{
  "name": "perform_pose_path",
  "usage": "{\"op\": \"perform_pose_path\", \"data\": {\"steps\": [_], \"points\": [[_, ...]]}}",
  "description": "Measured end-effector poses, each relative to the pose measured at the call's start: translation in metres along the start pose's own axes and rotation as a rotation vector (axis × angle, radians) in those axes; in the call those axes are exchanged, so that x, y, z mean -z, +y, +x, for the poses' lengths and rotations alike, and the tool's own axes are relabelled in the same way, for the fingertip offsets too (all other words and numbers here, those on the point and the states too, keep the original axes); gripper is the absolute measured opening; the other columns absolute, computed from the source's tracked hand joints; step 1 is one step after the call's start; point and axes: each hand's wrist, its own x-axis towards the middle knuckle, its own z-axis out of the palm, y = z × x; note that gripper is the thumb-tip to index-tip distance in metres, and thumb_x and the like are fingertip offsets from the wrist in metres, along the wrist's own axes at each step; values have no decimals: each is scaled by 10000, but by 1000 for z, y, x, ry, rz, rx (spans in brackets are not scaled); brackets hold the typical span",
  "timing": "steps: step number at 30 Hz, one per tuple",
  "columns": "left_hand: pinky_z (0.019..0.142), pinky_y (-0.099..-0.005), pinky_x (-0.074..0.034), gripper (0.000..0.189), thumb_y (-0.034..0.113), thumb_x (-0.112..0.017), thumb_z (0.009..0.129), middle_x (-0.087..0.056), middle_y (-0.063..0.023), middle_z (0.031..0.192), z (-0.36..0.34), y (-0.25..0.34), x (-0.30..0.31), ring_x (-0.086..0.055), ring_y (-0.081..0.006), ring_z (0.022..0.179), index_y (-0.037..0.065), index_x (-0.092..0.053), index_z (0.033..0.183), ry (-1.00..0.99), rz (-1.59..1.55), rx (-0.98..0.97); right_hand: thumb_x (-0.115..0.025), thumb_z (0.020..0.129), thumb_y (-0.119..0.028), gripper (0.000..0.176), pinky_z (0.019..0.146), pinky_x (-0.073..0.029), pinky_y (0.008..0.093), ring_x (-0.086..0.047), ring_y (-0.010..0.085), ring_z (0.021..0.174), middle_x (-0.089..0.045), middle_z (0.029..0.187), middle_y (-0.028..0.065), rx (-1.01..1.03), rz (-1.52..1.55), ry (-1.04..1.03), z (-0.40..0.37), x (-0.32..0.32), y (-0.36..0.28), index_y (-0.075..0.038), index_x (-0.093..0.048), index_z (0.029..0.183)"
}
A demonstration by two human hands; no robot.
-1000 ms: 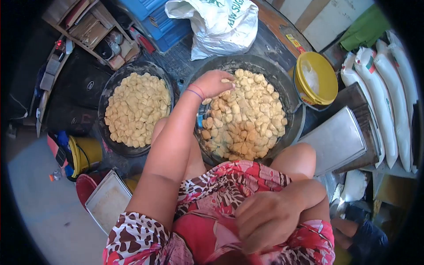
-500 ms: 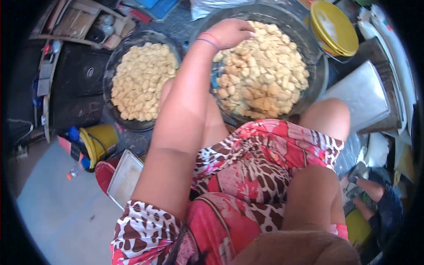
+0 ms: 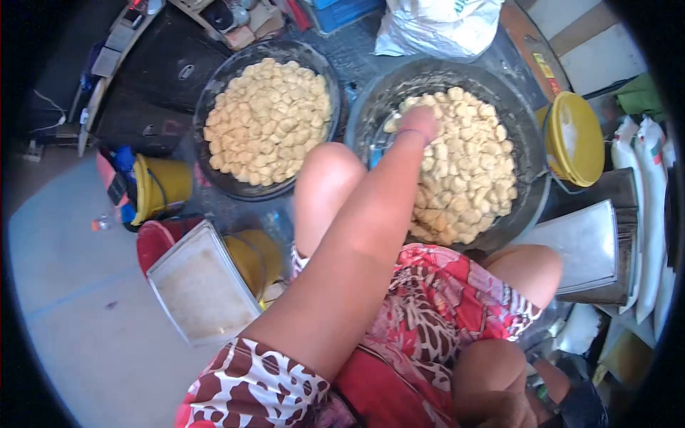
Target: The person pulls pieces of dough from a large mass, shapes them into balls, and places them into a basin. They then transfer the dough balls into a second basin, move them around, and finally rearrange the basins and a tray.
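Left hand (image 3: 421, 121) is being rested at the upper left of a heap of pale dough-like pieces (image 3: 471, 160). Its fingertips are being hidden among them; whether a piece is being gripped cannot be told. A thin band (image 3: 412, 133) is being worn at the wrist. The heap is being held in a large dark tub (image 3: 524, 114), set in front of the knees. Right hand (image 3: 492, 410) is being kept low at the view's bottom edge, arm folded; its fingers are being blurred, grip unreadable. Farther left, similar pieces (image 3: 267, 121) are being held in a 2nd, smaller tub (image 3: 221, 80). The large tub is being flanked on the right by a yellow bucket (image 3: 578, 139) and backed by a white sack (image 3: 439, 28).
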Motion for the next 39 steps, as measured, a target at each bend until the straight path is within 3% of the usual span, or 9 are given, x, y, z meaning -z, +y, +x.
{"op": "perform_pose_path", "data": {"steps": [8, 10, 12, 16, 24, 29, 32, 37, 39], "points": [[907, -406, -409, 485, 237, -592, 708, -454, -177, 1227, 47, -76, -136, -450, -346, 1118, 153, -494, 1176, 431, -289, 684, -594, 817, -323, 284, 505, -426, 312, -499, 215, 566, -473, 637, 43, -109, 566, -586, -36, 81, 22, -83, -467, 897], [925, -407, -390, 558, 262, -584, 728, -400, -178, 1273, 26, -84, -149, -434, -352, 1129, 136, -423, 1247, 435, -319, 726, -797, 465, -488, 706, 743, -383, 260, -460, 147, 872, -475, 854, 36, -407, -1265, -89, 58, 121, 24, -52, -477, 918], [917, -407, -394, 624, 305, -606, 724, -377, -175, 1287, 19, -119, -195, -445, -344, 1113, 135, -380, 1280, 506, -198, 804, -786, 591, -343, 614, 721, -383, 275, -477, 153, 816, -507, 836, 48, -563, -792, 399, 79, 190, 50, -27, -480, 1018], [885, -398, -404, 597, 374, -624, 712, -412, -162, 1259, 9, -114, -198, -461, -324, 1088, 123, -439, 1221, 530, -475, 997, -672, 744, -263, 420, 677, -417, 304, -500, 172, 753, -526, 822, 81, -1009, -1061, 776, 65, 350, 114, 13, -507, 1014], [732, -375, -403, 357, 373, -608, 747, -574, -167, 830, 25, -173, -210, -542, -293, 839, 17, -586, 752, 332, -563, 727, -644, 713, -461, 547, 951, -258, 578, -349, 357, 1204, -348, 1276, 258, -1055, -1772, 585, 67, 485, 296, -117, -531, 1123], [788, -361, -419, 423, 367, -592, 790, -574, -142, 934, 36, -174, -197, -545, -260, 880, 16, -514, 1012, 665, -1551, 910, -585, 711, -493, 645, 956, -80, 694, -187, 320, 1312, -179, 1420, 170, -1039, -1850, -498, -7, 365, 303, -196, -432, 1263], [798, -341, -422, 478, 378, -625, 760, -572, -110, 960, 32, -170, -208, -536, -233, 878, 33, -505, 1069, 433, -865, 1019, -520, 778, -471, 586, 985, -24, 668, -140, 282, 1333, -175, 1446, 73, -942, -1680, -826, -77, 348, 285, -281, -375, 1314], [692, -342, -460, 428, 223, -618, 717, -565, -110, 945, 37, -170, -194, -573, -247, 830, 62, -504, 1097, 374, -1531, 714, -504, 800, -468, 571, 1016, -29, 629, -154, 281, 1332, -198, 1440, 62, -966, -1847, -720, -30, 415, 242, -328, -332, 1327], [670, -331, -459, 432, 194, -598, 722, -560, -96, 926, 49, -169, -179, -564, -219, 796, 59, -487, 1117, 355, -1719, 744, -482, 819, -426, 590, 1032, -49, 599, -215, 269, 1313, -253, 1411, 99, -1193, -2146, -212, -9, 455, 243, -201, -321, 1340]]}}
